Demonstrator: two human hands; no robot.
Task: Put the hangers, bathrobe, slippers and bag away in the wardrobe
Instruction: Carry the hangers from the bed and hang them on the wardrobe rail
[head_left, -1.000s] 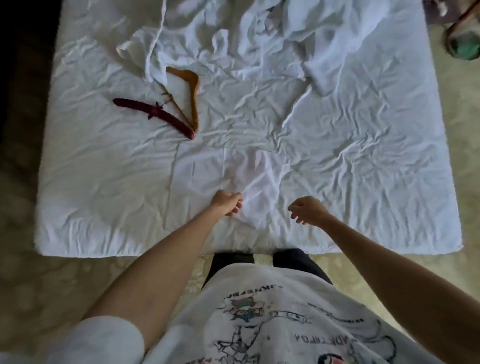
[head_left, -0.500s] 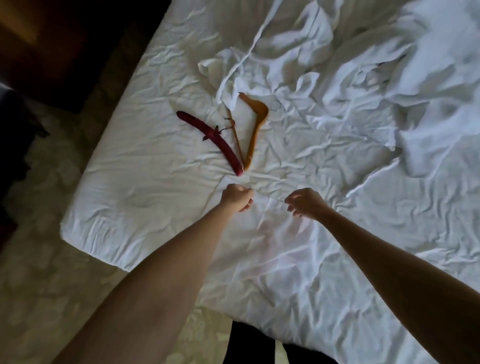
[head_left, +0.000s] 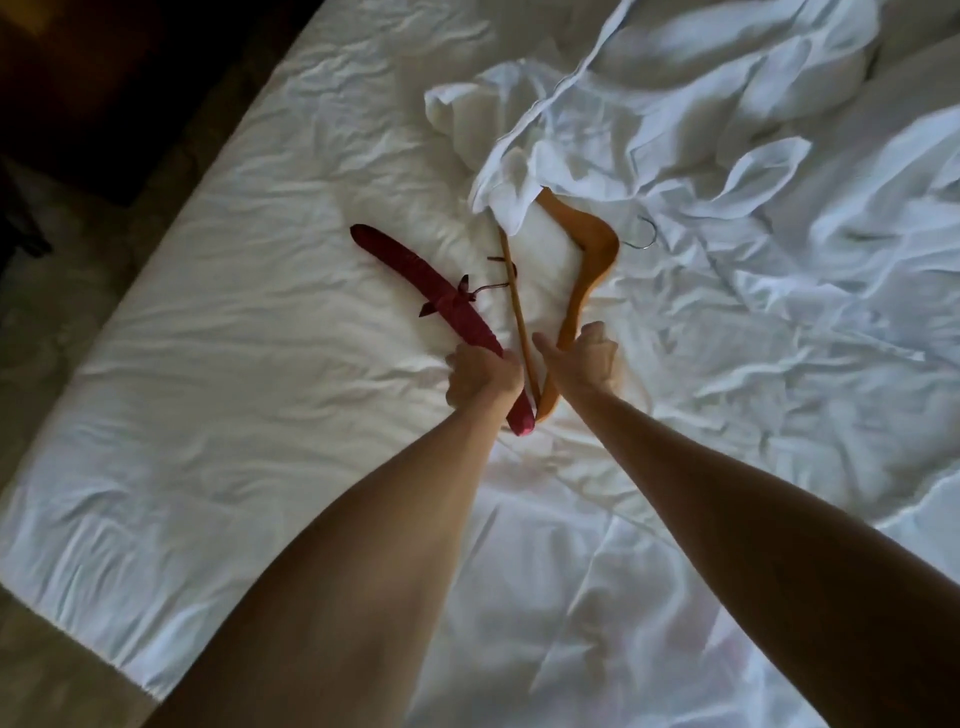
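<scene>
The bed runs at a slant, its left edge and near corner in view, with dim patterned floor beyond that edge and a dark piece of furniture at the upper left. The left half of the white, creased sheet lies bare around the hangers; the right half is heaped with rumpled white fabric, and I cannot tell bathrobe from bedding in it.

2 hangers lie near the middle of the bed. The red padded hanger lies on a diagonal, and the left hand curls its fingers round it close to its near end. The wooden hanger lies just beside it, its far shoulder tucked under the white fabric and its metal hook on the sheet. The right hand rests on its near arm, thumb spread out, fingers bent; whether they clamp the wood I cannot tell.

No writing can be read.
</scene>
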